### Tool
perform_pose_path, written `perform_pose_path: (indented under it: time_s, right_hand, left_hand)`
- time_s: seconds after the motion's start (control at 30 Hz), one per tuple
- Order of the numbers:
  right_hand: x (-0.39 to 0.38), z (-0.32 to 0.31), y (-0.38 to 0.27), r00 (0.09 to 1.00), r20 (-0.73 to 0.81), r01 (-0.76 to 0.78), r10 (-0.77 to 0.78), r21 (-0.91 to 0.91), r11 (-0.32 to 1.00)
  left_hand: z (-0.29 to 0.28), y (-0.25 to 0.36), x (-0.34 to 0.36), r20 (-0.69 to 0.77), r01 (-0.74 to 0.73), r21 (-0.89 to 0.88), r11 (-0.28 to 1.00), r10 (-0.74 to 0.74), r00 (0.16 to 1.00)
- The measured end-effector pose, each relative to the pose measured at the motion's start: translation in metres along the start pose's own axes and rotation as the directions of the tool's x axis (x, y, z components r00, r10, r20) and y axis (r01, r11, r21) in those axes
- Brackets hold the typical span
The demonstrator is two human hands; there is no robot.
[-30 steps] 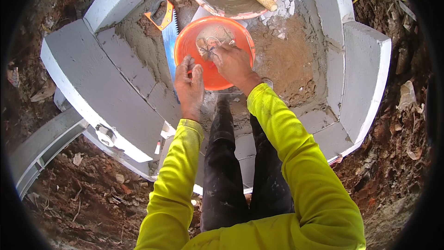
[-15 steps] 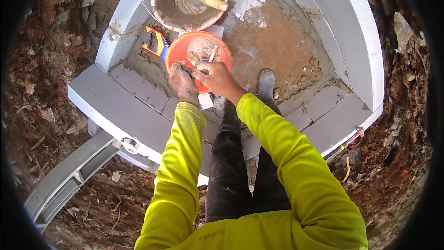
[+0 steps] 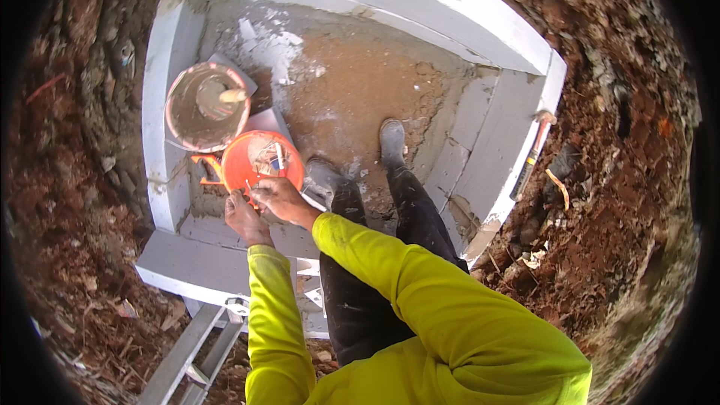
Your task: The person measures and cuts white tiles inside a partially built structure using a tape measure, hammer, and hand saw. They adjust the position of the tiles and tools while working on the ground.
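My left hand [image 3: 246,219] and my right hand [image 3: 281,199] meet at the near rim of an orange bucket [image 3: 237,159]. The fingers of both are pinched close together around something small that I cannot make out. Inside the bucket lie pale loose bits and a white stick-like thing [image 3: 280,157], just beyond my right hand. Against the bucket's left side shows the orange handle [image 3: 209,169] of a saw. Behind it stands a larger bucket [image 3: 180,97] smeared with grey mortar, with a wooden handle [image 3: 232,95] sticking out of it.
Low walls of grey-white blocks [image 3: 480,11] enclose the dirt floor [image 3: 345,79], where my boots [image 3: 392,142] stand. A hammer [image 3: 531,156] lies along the right wall. A metal ladder [image 3: 178,356] leans at the lower left. Rough red-brown earth [image 3: 600,255] surrounds the walls.
The view has turned to the right, so buckets and hands appear further left and lower. Both hands have drawn toward the bucket's near rim, still together. The hammer has come into sight.
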State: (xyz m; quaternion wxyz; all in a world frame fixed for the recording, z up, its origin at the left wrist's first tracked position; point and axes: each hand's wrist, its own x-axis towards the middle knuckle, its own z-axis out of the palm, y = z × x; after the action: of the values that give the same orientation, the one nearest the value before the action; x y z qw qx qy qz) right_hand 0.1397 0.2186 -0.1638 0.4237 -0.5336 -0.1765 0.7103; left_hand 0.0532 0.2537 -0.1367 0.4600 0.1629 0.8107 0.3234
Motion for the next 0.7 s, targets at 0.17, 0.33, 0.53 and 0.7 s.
perform_pose_path:
  time_s: [0.17,0.33,0.53,0.7]
  right_hand:
    - [-0.046,-0.016,-0.058,0.978,-0.165,-0.059,0.131,0.382,0.922]
    - [-0.102,-0.092,-0.092,0.974,-0.222,0.081,0.038,0.499,0.863]
    - [-0.177,-0.181,-0.153,0.927,-0.370,0.190,0.063,0.609,0.770]
    - [-0.204,-0.224,-0.194,0.722,-0.690,0.624,-0.055,0.615,0.481]
  left_hand:
    - [-0.007,0.025,-0.054,0.422,-0.198,0.180,0.964,0.106,0.900]
    - [0.038,0.056,-0.137,0.725,-0.369,0.202,0.907,0.115,0.679]
    - [0.116,0.070,-0.216,0.819,-0.328,0.177,0.928,0.047,0.572]
    - [0.207,0.078,-0.322,0.801,-0.011,0.113,0.994,-0.084,0.592]
